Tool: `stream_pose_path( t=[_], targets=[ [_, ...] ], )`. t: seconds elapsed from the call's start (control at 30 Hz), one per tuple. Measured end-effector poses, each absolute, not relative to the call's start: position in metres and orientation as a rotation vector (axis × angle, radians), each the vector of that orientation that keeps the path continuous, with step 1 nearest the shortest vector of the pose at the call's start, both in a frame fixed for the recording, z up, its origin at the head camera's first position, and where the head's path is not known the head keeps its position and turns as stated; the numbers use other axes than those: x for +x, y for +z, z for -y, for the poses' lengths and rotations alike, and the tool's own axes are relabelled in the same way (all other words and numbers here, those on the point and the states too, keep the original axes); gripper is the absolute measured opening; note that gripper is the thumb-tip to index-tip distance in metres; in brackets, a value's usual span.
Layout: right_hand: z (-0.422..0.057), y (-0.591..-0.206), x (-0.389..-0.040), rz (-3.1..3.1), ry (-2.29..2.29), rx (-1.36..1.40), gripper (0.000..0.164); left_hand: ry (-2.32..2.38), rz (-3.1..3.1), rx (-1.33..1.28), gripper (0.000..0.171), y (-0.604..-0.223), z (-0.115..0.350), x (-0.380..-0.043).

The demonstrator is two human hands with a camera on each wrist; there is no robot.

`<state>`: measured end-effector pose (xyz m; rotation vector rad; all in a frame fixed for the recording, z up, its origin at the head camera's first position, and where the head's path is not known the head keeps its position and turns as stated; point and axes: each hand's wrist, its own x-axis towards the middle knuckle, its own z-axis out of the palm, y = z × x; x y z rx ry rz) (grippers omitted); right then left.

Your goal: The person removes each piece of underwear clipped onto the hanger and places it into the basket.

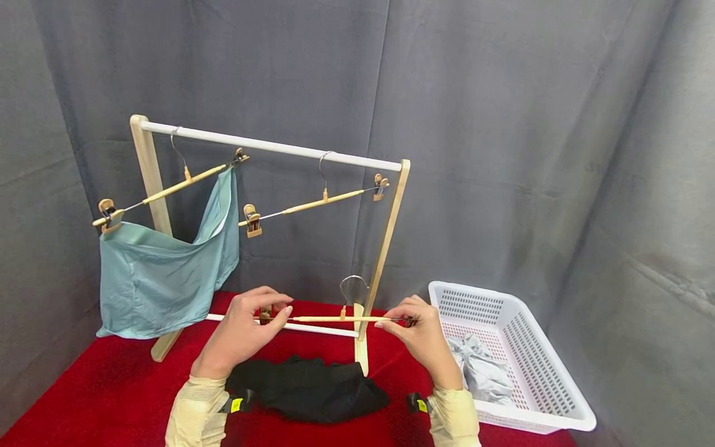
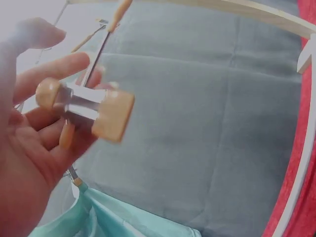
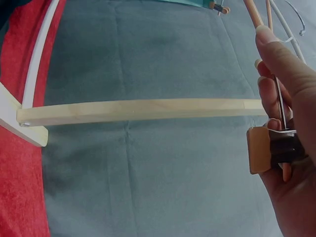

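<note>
A clip hanger is held level between the two hands, its hook pointing up. The right hand pinches the bar between thumb and fingers, just inboard of the right clip. The left hand is around the other end, thumb and fingers apart, with the left clip against the fingers. Below and between the hands, a black garment lies crumpled on the red-covered bench. Beyond the hands stands a rack; a bare hanger hangs above them, and a teal garment hangs clipped left of the left hand. Right of the right hand, a white basket holds pale grey cloth. A grey curtain backs everything.
</note>
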<state>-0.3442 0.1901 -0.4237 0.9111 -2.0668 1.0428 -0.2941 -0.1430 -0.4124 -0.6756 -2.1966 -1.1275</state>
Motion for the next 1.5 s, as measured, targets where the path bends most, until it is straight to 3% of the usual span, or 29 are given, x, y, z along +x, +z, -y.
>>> stream_pose_path(
  t=[0.2,0.73,1.1,1.5],
  targets=[
    [-0.182,-0.424,-0.343,2.083,1.029,0.940,0.017,-1.154,2.273,-0.747,0.008,-0.413,0.139,-0.294],
    [-0.176,-0.426,-0.344,2.147,1.041,0.938,0.014,-1.040,2.433,-0.666,0.012,-0.410,0.137,-0.293],
    [-0.175,-0.422,-0.342,2.150,1.006,0.909,0.025,-1.012,2.402,-0.664,0.012,-0.409,0.136,-0.292],
    [-0.153,-0.389,-0.303,1.893,0.904,0.963,0.021,-1.001,2.322,-0.631,0.015,-0.411,0.140,-0.292]
  ],
)
